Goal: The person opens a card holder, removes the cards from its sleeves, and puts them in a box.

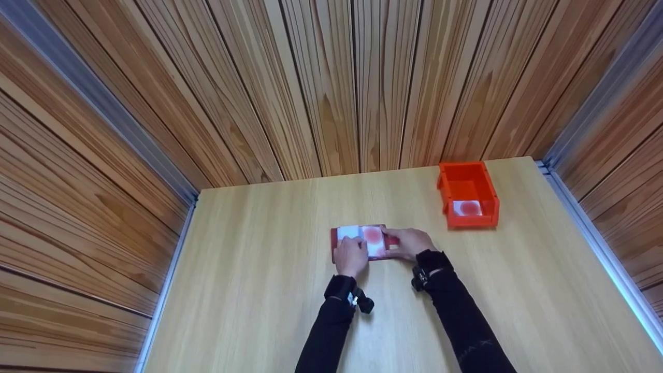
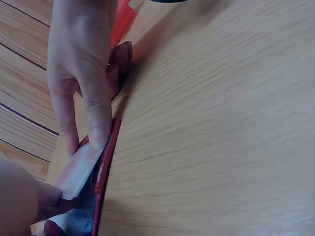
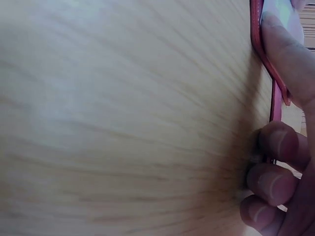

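Observation:
A red wallet (image 1: 334, 244) lies spread on the table, with a white card (image 1: 372, 236) bearing a pink-red round mark over its right part. My left hand (image 1: 351, 257) pinches the card's near left end between thumb and finger; in the left wrist view the card (image 2: 81, 167) tilts above a dark pocket of the wallet. At the right end, my right hand (image 1: 412, 242) grips the wallet, thumb along its near edge. In the right wrist view that thumb (image 3: 283, 46) presses by the card, and the other fingers (image 3: 275, 182) curl at the red edge.
An orange-red open bin (image 1: 472, 221) stands at the back right, holding another white card (image 1: 467, 208) with a red round mark. Wood-patterned walls (image 1: 331, 88) enclose the back and both sides of the pale wooden table (image 1: 248, 285).

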Available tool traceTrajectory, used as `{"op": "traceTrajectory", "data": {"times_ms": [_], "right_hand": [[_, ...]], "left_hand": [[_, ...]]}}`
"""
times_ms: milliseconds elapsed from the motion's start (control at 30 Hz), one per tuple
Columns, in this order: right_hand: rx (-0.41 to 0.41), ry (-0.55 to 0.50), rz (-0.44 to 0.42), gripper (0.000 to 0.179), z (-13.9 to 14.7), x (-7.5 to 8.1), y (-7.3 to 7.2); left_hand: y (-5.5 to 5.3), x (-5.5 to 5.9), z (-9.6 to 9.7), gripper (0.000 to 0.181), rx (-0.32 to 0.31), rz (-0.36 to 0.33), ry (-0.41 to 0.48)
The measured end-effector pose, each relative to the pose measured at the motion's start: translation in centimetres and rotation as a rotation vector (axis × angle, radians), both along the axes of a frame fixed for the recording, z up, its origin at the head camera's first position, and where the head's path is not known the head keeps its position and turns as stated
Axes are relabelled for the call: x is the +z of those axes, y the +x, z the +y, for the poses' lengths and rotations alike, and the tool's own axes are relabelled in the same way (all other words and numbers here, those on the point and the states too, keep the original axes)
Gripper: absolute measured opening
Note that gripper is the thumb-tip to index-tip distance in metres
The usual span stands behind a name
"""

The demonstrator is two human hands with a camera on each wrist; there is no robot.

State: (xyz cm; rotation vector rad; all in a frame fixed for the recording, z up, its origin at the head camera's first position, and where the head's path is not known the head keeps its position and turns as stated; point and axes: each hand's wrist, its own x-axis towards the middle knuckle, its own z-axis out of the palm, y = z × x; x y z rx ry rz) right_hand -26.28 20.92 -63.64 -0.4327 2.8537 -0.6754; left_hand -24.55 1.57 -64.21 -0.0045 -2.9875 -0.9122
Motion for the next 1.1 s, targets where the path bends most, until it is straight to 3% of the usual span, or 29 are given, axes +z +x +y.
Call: {"op": "traceTrajectory", "data": {"times_ms": [433, 667, 967, 1100], "right_hand": [[-0.014, -0.004, -0.022, 0.075, -0.1, 0.0, -0.1], [-0.010, 0.004, -0.022, 0.078, -0.2, 0.0, -0.2], [0.000, 0.007, -0.055, 0.083, -0.2, -0.1, -0.3], [0.006, 0.001, -0.050, 0.083, -0.1, -0.2, -0.4]], "left_hand": [[0.2, -0.1, -0.8, 0.019, -0.002, 0.049, 0.076], [-0.1, 0.1, -2.5, 0.024, -0.027, 0.091, 0.136], [-0.2, 1.2, -5.3, 0.023, 0.051, 0.007, 0.210], [-0.2, 1.6, -5.9, 0.024, 0.056, 0.033, 0.225]]}}
